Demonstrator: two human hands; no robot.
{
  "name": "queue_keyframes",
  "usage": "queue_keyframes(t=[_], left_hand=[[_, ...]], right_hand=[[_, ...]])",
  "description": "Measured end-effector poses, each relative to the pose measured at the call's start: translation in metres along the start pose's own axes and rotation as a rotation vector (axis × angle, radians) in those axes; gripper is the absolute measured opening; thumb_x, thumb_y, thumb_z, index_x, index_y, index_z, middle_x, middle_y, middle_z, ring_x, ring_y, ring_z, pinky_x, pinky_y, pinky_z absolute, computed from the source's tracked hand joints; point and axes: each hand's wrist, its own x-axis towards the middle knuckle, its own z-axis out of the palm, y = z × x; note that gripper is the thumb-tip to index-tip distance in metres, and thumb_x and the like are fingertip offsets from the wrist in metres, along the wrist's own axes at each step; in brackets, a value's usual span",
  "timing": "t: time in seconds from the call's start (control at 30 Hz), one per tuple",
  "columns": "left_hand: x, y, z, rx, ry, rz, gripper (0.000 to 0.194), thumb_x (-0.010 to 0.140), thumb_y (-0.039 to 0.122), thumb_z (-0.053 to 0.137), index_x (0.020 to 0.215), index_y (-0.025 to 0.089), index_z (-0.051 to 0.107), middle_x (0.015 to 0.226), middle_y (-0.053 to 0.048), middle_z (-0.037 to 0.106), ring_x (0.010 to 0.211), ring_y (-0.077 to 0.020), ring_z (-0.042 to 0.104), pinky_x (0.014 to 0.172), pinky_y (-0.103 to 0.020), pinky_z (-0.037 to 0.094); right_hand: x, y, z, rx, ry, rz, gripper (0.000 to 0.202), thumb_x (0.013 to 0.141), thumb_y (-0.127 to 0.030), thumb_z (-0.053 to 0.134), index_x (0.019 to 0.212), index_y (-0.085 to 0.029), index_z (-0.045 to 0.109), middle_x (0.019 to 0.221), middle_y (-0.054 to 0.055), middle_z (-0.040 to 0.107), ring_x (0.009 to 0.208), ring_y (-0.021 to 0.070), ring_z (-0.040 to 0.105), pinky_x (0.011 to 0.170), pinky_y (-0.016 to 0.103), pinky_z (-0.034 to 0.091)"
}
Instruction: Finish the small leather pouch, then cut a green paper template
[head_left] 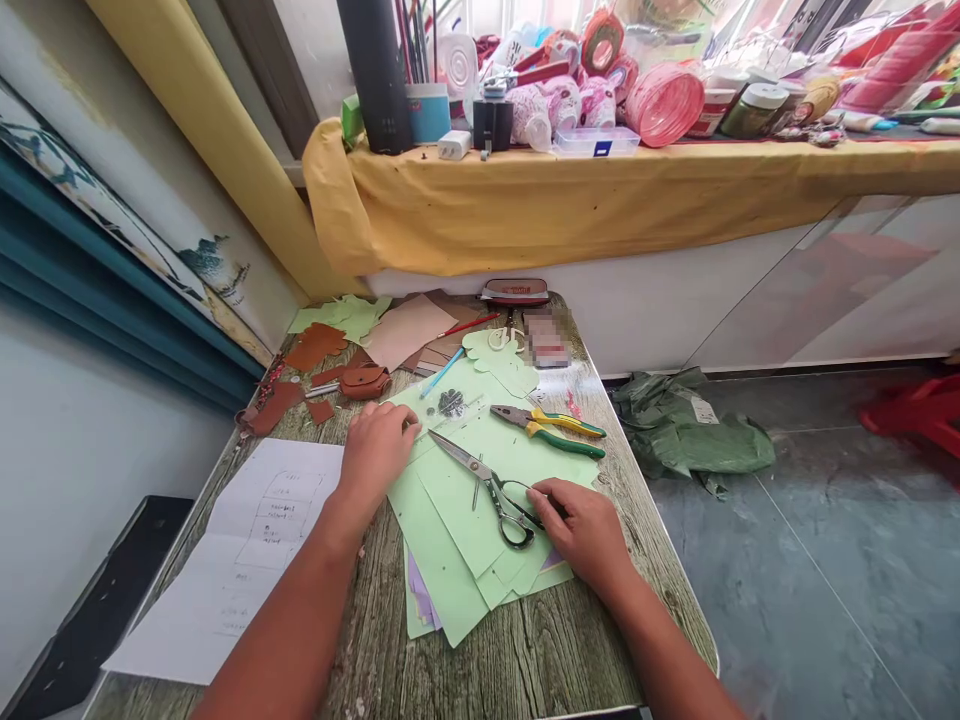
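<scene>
My right hand (581,525) rests at the right side of the green paper sheets (457,540), its fingers bent around one handle loop of the scissors (487,480). The scissors lie on the sheets, blades pointing up and left. My left hand (377,445) is at the sheets' left edge with fingers curled; what its fingertips hold, if anything, is hidden. Just right of it lies a small clear bag with dark bits (451,403). Pliers (551,425) with yellow and green handles lie above the scissors. A thin metal pin (475,490) lies beside the blades.
White paper with a drawn outline (277,520) covers the table's left side. Leather scraps (315,347), a small brown leather pouch (365,382) and a blue pen (442,372) lie farther back. Behind is a cluttered ledge with yellow cloth (480,215). A green bag (686,425) sits on the floor.
</scene>
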Motion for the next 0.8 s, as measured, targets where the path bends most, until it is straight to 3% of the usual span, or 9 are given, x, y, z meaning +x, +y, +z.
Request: queue_keyframes(t=[0.13,0.27,0.37,0.53,0.8], left_hand=[[0.001,-0.014,-0.005,-0.109,0.013,-0.015,0.018,0.098,0.032,0.059,0.09,0.024,0.073,0.102,-0.01,0.078,0.106,-0.033,0.063,0.091,-0.045,0.047],[0.014,-0.028,-0.016,-0.282,0.092,-0.238,0.018,0.095,0.039,0.061,0.095,0.025,0.074,0.102,-0.006,0.078,0.092,-0.0269,0.066,0.076,-0.037,0.045],[0.031,-0.029,-0.02,-0.353,0.028,-0.33,0.019,0.09,0.04,0.065,0.094,0.025,0.076,0.096,-0.005,0.078,0.088,-0.0258,0.067,0.072,-0.034,0.043],[0.05,-0.021,-0.014,-0.425,-0.05,-0.316,0.021,0.082,0.04,0.068,0.091,0.024,0.078,0.089,-0.005,0.079,0.088,-0.0261,0.068,0.073,-0.033,0.044],[0.049,-0.019,-0.008,-0.532,-0.077,-0.277,0.026,0.079,0.045,0.07,0.09,0.023,0.08,0.092,-0.005,0.081,0.086,-0.0256,0.069,0.073,-0.033,0.049]], right_hand=[[0.0,0.0,0.001,-0.004,-0.001,-0.001,0.036,0.111,-0.043,0.053,0.094,-0.025,0.079,0.089,0.005,0.086,0.079,0.0261,0.079,0.072,0.035,0.052],[0.0,0.0,0.0,-0.006,-0.01,-0.007,0.036,0.111,-0.043,0.052,0.095,-0.025,0.08,0.09,0.006,0.086,0.08,0.0265,0.079,0.072,0.035,0.052],[0.0,0.001,0.0,-0.021,-0.007,-0.01,0.036,0.111,-0.044,0.052,0.095,-0.026,0.08,0.089,0.006,0.086,0.078,0.0263,0.079,0.071,0.035,0.051],[0.0,0.001,0.0,-0.024,0.0,-0.024,0.036,0.112,-0.042,0.053,0.096,-0.025,0.08,0.091,0.006,0.086,0.08,0.0262,0.079,0.072,0.034,0.051],[-0.001,0.001,0.0,-0.035,0.003,-0.024,0.035,0.112,-0.04,0.053,0.097,-0.024,0.08,0.09,0.005,0.085,0.08,0.0245,0.079,0.073,0.033,0.051]])
